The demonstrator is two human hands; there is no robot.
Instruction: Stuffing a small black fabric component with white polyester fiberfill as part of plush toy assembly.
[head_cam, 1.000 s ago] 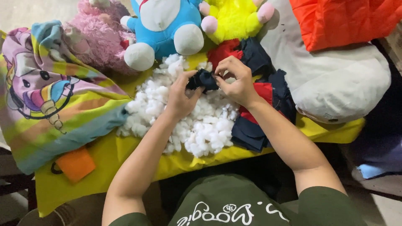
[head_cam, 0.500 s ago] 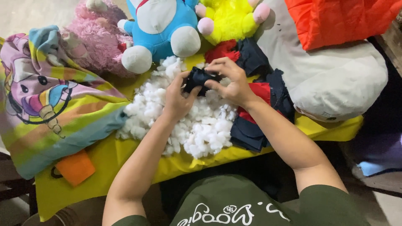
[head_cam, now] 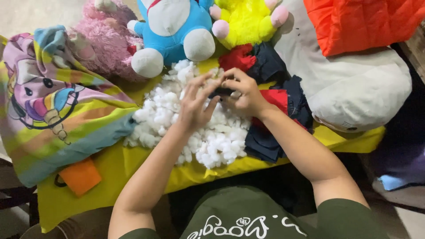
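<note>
a yellow-covered table [head_cam: 133, 166] carries white stuffing [head_cam: 177, 119], plush toys [head_cam: 172, 31], a striped cushion [head_cam: 53, 115] and dark fabric [head_cam: 270, 137].

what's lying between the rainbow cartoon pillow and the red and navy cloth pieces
In the head view, a heap of white stuffing fluff on the yellow cloth, with the left hand over it.

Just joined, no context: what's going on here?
A person works at a table under a yellow cloth. Both hands meet over a pile of white stuffing: the left hand and the right hand pinch a small dark cloth piece between them. Red and navy fabric lies beside the right hand. A blue plush, a pink plush and a yellow plush sit behind the pile.
</note>
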